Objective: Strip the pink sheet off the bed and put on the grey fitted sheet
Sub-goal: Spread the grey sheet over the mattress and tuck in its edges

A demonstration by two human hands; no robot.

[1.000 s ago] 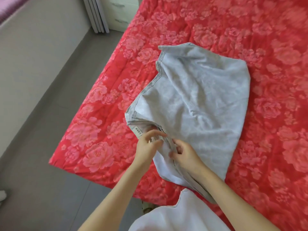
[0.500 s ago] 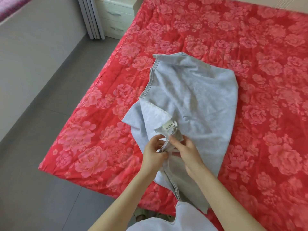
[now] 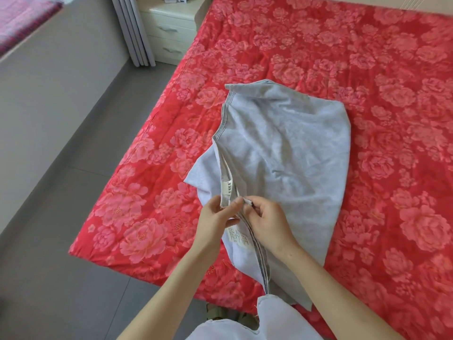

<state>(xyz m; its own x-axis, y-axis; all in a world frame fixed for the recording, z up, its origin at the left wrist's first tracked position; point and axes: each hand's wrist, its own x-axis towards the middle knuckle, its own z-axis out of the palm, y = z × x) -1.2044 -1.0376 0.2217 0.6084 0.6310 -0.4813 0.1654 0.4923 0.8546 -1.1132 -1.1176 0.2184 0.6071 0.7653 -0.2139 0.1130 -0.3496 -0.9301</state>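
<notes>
We found the grey sheet (image 3: 289, 155) lying bunched on the bed (image 3: 367, 69), near its left edge and reaching to the near edge, where one end hung over. Its banded hem ran from the far tip down to the hands. A white tag (image 3: 227, 190) stood up along the hem, and a second label (image 3: 239, 238) lay on the paler underside below it. The left hand (image 3: 215, 214) was pinched on the hem at the tag, thumb over fingers. The right hand (image 3: 267, 220) was closed on the same hem just beside it, the two hands touching. The bed carried a red cover with pink flowers. Beyond its far left corner stood a pale nightstand (image 3: 169, 33) with two drawers, and grey curtains (image 3: 132, 33) hung just beside it over the grey floor (image 3: 73, 168).
</notes>
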